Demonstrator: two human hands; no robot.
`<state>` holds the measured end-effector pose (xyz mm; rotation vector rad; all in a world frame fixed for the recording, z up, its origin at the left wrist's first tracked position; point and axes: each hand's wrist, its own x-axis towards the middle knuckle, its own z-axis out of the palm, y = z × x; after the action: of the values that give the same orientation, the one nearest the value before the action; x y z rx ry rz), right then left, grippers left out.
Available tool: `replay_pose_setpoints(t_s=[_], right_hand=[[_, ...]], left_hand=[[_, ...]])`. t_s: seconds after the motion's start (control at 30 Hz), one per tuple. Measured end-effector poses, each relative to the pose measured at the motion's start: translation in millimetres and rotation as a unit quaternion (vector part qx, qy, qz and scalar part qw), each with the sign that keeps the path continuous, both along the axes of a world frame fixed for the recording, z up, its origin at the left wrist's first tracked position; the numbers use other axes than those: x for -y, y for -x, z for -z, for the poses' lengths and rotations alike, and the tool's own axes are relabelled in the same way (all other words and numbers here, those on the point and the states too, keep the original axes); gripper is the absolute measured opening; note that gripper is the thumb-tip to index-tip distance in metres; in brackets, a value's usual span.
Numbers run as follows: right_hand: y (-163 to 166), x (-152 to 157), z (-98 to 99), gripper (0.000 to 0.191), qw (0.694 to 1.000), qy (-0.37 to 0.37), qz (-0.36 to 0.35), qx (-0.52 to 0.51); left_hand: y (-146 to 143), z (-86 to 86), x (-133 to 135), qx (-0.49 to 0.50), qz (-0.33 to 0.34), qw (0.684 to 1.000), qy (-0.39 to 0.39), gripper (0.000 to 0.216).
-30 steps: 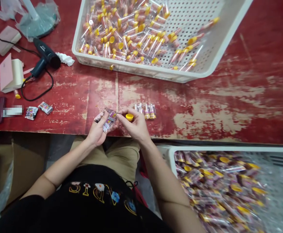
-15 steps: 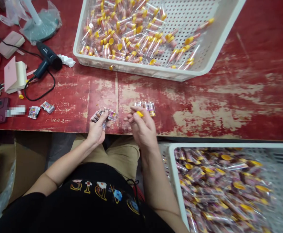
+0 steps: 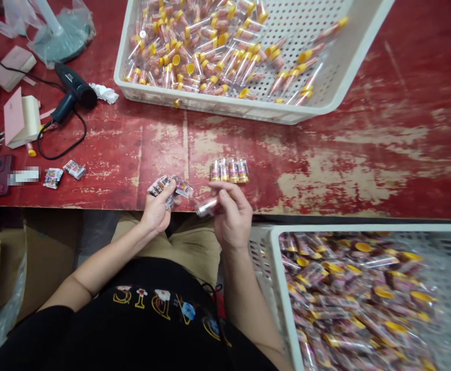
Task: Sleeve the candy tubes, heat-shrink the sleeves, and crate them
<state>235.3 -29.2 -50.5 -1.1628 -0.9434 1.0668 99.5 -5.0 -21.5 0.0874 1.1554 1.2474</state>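
Note:
My left hand point(image 3: 158, 206) is closed on a fanned bunch of small printed plastic sleeves point(image 3: 184, 189) near the table's front edge. A clear tube point(image 3: 207, 206) sits in the fingers of my right hand point(image 3: 233, 214), its clear end pointing left; the fingers cover its other end. Just beyond that hand, several labelled tubes with yellow caps point(image 3: 233, 171) lie side by side on the red table point(image 3: 248, 136).
A white perforated basket point(image 3: 210, 105) of yellow-capped tubes stands at the back. At lower right, another basket point(image 3: 277, 288) holds many labelled tubes. A hair dryer point(image 3: 74, 87), notebook point(image 3: 16, 121), phone point(image 3: 1, 175) and sleeve stacks point(image 3: 53, 178) lie left.
My right hand has moved slightly toward me and turned the tube, so its clear end shows instead of the yellow cap. The row of tubes is now uncovered. My left hand keeps the sleeves.

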Motion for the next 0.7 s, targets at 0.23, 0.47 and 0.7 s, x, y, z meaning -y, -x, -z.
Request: replay_pose_setpoints(t_s=[0.23, 0.47, 0.7], right_hand=[[17.0, -6.9, -7.2, 0.038, 0.995, 0.027, -0.033, 0.093], [-5.5, 0.1, -11.5, 0.038, 0.995, 0.042, -0.063, -0.068], [-0.5, 8.0, -14.3, 0.033, 0.992, -0.075, 0.046, 0.094]], left_hand=[[-7.9, 1.1, 4.0, 0.007, 0.003, 0.999, -0.036, 0.034], [2.0, 0.0, 0.1, 0.016, -0.028, 0.999, -0.030, 0.041], [1.6, 4.2, 2.6, 0.026, 0.028, 0.998, -0.052, 0.050]])
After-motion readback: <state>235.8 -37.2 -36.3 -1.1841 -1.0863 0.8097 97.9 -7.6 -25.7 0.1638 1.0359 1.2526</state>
